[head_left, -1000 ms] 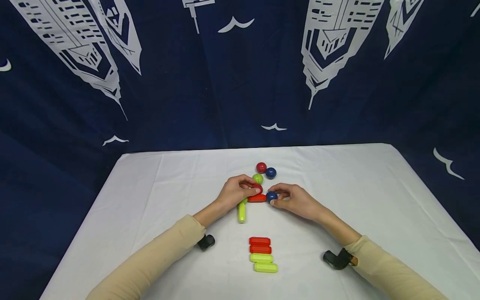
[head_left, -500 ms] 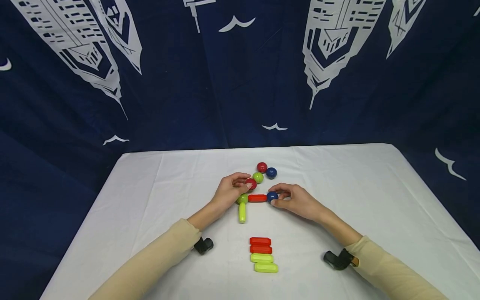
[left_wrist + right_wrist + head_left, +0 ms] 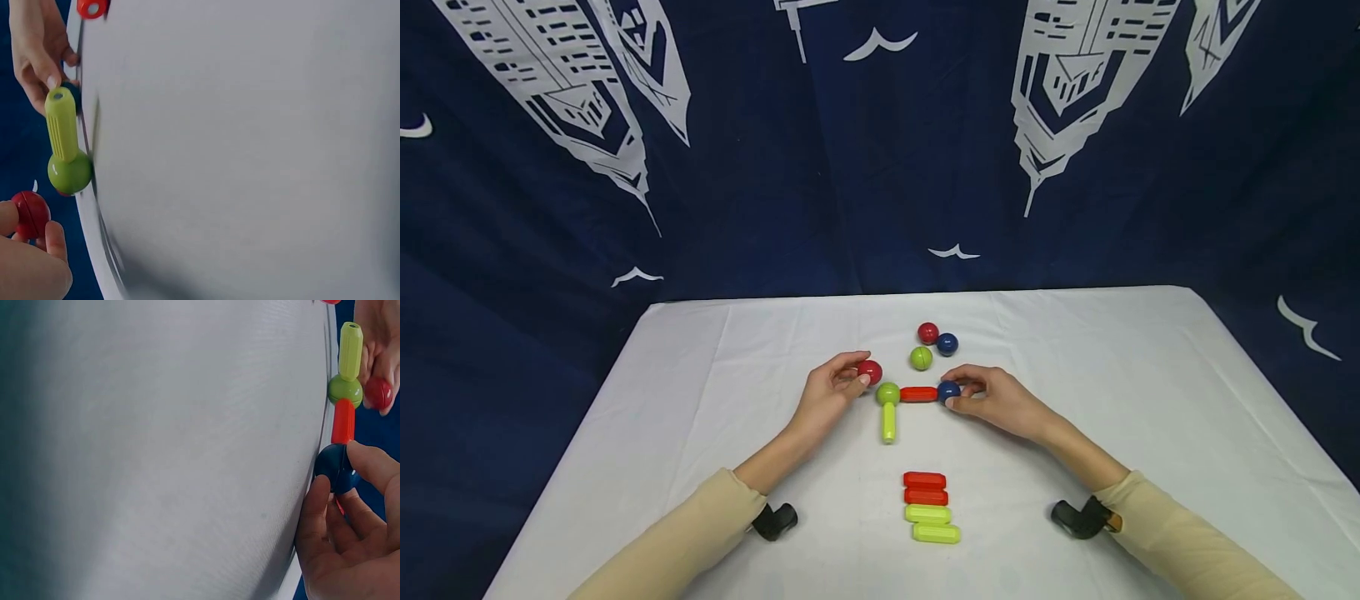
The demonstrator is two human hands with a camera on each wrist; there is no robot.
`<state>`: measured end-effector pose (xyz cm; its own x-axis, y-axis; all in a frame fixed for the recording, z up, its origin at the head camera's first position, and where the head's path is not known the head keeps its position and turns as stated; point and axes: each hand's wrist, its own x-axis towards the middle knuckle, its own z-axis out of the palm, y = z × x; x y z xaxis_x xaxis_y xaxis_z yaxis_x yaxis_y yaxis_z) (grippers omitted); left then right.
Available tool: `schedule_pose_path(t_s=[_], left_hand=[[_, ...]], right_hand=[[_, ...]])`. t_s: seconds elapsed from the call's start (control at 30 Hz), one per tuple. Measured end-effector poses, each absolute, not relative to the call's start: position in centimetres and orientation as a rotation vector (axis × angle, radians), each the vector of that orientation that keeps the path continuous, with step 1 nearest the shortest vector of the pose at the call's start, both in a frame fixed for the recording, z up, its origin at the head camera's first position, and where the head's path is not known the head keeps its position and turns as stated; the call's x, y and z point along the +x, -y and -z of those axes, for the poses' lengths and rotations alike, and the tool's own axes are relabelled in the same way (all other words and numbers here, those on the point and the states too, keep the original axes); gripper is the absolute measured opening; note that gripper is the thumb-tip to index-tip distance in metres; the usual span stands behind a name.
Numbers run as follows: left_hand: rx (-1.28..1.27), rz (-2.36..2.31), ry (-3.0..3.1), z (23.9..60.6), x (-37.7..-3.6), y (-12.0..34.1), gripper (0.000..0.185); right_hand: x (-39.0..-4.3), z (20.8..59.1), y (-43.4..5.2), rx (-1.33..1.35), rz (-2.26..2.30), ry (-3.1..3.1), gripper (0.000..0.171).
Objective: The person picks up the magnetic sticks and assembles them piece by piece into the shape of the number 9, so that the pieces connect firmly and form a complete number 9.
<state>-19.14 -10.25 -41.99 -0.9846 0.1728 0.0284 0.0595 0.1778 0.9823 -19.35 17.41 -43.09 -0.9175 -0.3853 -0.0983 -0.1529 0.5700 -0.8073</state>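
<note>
On the white table [image 3: 1075,375] lies a small chain: a green rod [image 3: 889,422] [image 3: 62,125] [image 3: 350,342], a green ball [image 3: 887,393] [image 3: 69,173] [image 3: 345,389], a red rod [image 3: 919,394] [image 3: 343,420] and a blue ball [image 3: 948,390] [image 3: 336,467]. My right hand [image 3: 981,396] pinches the blue ball at the chain's right end. To the left of the green ball, my left hand [image 3: 835,390] holds a red ball [image 3: 870,372] [image 3: 30,213] [image 3: 379,392] in its fingertips, apart from the chain.
A red ball [image 3: 928,332], a blue ball [image 3: 947,343] and a green ball [image 3: 921,358] lie loose behind the chain. Two red rods [image 3: 923,488] and two green rods [image 3: 932,524] lie stacked side by side near the front. A dark patterned cloth hangs behind the table.
My left hand lifted a red ball off the chain and drew it left, uncovering the green ball. The right hand has stayed on the blue ball.
</note>
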Motion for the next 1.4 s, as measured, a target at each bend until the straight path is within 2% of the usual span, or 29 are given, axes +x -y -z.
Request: schedule_pose_path(t_s=[0.63,0.83,1.07,1.4], left_hand=[[0.260,-1.774,-2.160,43.2,-12.7,12.4,0.032],[0.298,-1.750,-2.153,43.6,-12.3,11.7,0.031],[0.278,-1.773,-2.191,43.8,-12.6,10.7,0.041],[0.331,-1.660,-2.375,44.1,-13.0,9.7,0.031]], right_hand=[[-19.5,43.3,-17.6,-0.433,1.270,-2.543,0.035],[-19.5,43.4,-17.6,-0.419,1.267,-2.542,0.035],[-19.6,43.3,-17.5,-0.434,1.269,-2.544,0.035],[-19.9,43.2,-17.4,-0.415,1.270,-2.562,0.038]])
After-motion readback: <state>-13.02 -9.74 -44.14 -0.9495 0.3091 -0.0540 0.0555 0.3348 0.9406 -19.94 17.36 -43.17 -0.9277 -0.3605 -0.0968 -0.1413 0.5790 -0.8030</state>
